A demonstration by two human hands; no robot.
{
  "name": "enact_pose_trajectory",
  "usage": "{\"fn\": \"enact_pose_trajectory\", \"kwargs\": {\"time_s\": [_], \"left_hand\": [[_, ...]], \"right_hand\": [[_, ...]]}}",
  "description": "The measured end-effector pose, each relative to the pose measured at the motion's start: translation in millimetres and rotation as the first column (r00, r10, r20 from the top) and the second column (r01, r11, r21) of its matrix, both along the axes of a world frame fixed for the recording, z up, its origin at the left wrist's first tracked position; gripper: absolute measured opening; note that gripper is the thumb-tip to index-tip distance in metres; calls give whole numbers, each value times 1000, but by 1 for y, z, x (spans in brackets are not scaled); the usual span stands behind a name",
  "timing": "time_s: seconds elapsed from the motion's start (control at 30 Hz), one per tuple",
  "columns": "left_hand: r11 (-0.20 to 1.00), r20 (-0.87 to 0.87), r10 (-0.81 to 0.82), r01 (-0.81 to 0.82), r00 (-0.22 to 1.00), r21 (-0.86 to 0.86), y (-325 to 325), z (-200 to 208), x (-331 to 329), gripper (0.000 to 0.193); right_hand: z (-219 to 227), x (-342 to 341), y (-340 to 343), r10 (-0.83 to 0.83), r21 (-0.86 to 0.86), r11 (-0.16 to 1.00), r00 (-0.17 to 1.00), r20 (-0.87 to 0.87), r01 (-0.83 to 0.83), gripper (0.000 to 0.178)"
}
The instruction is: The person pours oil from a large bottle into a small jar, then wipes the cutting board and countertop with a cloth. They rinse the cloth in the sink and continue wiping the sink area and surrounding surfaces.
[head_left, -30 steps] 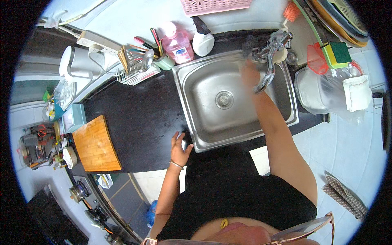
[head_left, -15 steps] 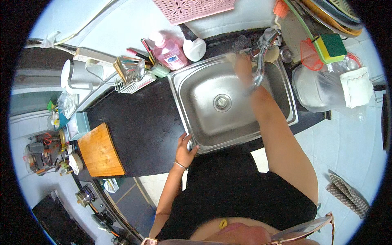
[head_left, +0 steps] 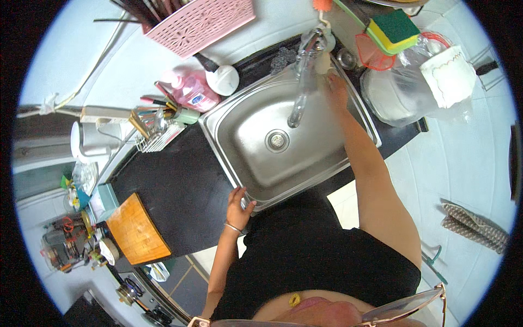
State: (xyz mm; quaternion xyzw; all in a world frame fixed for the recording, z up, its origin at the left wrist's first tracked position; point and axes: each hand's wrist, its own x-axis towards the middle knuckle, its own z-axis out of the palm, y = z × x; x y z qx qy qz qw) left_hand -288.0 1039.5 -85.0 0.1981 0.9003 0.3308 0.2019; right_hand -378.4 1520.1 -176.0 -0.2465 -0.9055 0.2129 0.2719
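In front of me a steel sink (head_left: pixel 248 192) is set into the black counter. My left hand (head_left: pixel 238 204) rests on its near left corner, fingers apart and touching the rim, holding nothing. My right arm crosses the right side of the basin. At its end my right hand (head_left: pixel 336 87) is at the far right corner, right of the chrome faucet (head_left: pixel 306 90). A beige item (head_left: pixel 323 64), perhaps a cloth, lies beside its fingertips. Those fingers are blurred, and whether they hold it cannot be made out. No water shows from the spout.
Left of the sink stand a pink soap bottle (head_left: pixel 197 94), a white round-headed brush (head_left: pixel 222 80) and a utensil rack (head_left: pixel 160 136). A wooden cutting board (head_left: pixel 139 229) lies farther left. At right are a sponge (head_left: pixel 393 31) and a bagged container (head_left: pixel 392 95). A pink basket (head_left: pixel 204 24) hangs above.
My right hand has moved from the left side of the faucet to its right, beside the beige item. The view has turned slightly. My left hand stays on the sink corner.
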Motion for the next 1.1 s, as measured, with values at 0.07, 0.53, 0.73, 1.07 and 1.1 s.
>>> {"fn": "enact_pose_trajectory", "kwargs": {"time_s": [0.07,0.53,0.73,1.07,1.1], "left_hand": [[1000,76,13,-14,997,10,7,8,-4,52],[997,93,77,-76,993,-8,16,24,-15,52],[995,130,100,-102,986,10,6,24,-7,52],[992,170,50,-68,984,103,-11,5,18,48],[993,156,33,-50,987,108,-9,6,19,48]], "right_hand": [[-4,-19,11,19,-156,988,989,148,4,36],[-15,-46,36,-100,474,880,983,151,17,36],[-23,35,36,-165,379,921,797,582,-86,24],[82,191,-5,-120,108,993,579,807,55,26],[94,187,2,-73,70,997,532,844,25,27]]}}
